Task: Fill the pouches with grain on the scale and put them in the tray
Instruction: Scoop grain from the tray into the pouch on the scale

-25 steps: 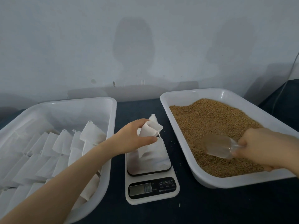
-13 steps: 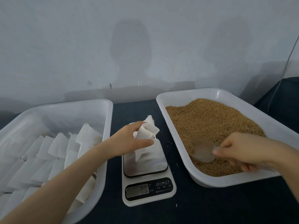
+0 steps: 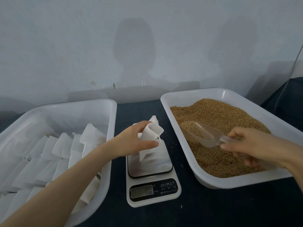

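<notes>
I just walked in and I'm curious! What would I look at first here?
The big white tray heaped with golden-brown grain on the right jumps out first, where the right hand holds a clear scoop with grain in it. In the middle, the left hand pinches a white pouch on a small scale. On the left, another tray holds rows of white pouches.

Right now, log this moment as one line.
left hand: holds pouch open on scale | right hand: grips loaded scoop above grain tray | pour: not yet done
</notes>
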Action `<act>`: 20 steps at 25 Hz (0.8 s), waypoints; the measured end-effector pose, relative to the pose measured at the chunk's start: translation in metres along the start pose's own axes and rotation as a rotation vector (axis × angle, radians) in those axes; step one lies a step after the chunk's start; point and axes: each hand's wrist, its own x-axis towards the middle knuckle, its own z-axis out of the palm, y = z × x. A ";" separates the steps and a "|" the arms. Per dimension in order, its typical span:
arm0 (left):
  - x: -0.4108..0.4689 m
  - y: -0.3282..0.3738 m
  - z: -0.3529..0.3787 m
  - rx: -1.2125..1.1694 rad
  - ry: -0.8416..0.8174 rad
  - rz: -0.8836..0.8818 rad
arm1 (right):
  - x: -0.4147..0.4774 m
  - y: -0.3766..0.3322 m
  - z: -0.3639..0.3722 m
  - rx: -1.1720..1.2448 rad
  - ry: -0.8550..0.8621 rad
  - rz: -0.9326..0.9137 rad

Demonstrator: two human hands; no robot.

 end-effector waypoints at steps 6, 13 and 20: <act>0.000 0.001 0.000 -0.016 -0.025 0.013 | 0.000 0.000 0.001 -0.128 0.145 -0.122; 0.001 -0.001 -0.002 0.048 -0.029 -0.025 | 0.001 -0.022 -0.002 -0.282 0.231 -0.259; 0.001 -0.002 -0.003 0.014 -0.027 -0.028 | 0.011 -0.051 -0.001 -0.298 0.222 -0.394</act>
